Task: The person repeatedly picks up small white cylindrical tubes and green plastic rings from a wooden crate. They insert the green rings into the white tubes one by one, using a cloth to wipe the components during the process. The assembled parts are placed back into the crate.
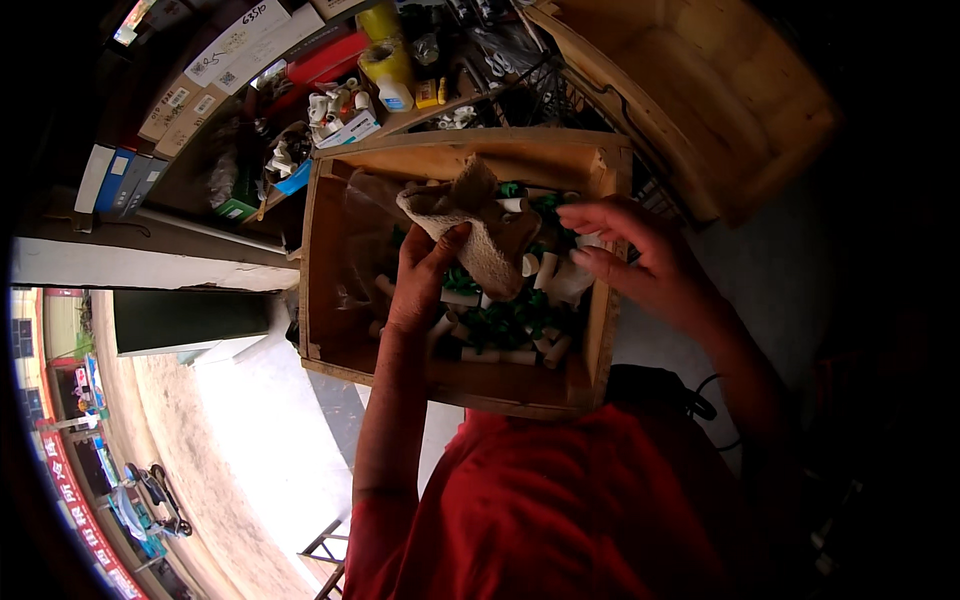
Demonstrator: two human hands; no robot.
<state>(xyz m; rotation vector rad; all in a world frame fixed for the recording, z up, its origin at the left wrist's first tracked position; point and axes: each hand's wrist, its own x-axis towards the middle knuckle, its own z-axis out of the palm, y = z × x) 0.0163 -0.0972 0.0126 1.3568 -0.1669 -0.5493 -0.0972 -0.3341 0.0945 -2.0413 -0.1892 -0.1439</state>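
Over the wooden crate [322, 260] at the middle of the view, your left hand [425, 275] reaches in from six o'clock, fingers curled up and thumb pressed against the underside of a tan, coarse cloth glove [480, 225], which it grips and lifts above the contents. Your right hand [640, 255] comes in from four o'clock, fingers loosely bent and partly spread over the crate's three o'clock side; its fingertips rest on or just above white pipe fittings [555, 275], and you cannot tell from this view whether it has actually closed on one. Under both hands the crate holds a jumble of white and green pipe fittings [500, 325], heaped toward its three o'clock half, with a crumpled clear plastic bag [365, 235] lying in the nine o'clock half. Your red shirt [560, 500] fills the view at six o'clock. Toward eleven o'clock, beyond the crate, a cluttered shelf carries a yellow bottle [388, 62], small white fittings [332, 105] and cardboard boxes [215, 55]. At one o'clock sits a second, larger wooden crate [700, 90].
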